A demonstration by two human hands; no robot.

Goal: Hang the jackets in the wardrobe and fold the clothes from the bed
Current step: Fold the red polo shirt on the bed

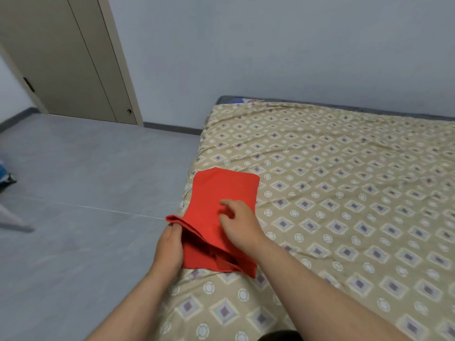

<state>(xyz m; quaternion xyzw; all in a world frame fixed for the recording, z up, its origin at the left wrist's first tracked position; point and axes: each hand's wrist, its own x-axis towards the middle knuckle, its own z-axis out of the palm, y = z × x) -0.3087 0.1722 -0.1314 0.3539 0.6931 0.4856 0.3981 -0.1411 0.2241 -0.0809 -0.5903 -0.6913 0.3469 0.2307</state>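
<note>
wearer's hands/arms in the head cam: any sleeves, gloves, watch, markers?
Nothing worn that shows. The left hand and right hand are bare, with no gloves, rings or markers visible. The left forearm and right forearm are bare down to the frame edge, with no sleeves, watch, bands or cables.

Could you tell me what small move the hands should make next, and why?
Probably lift the near end with the left hand and fold it over the far half. The cloth lies long on the bed, near layers loose; the left hand grips its edge, the right hand rests mid-cloth.
</note>
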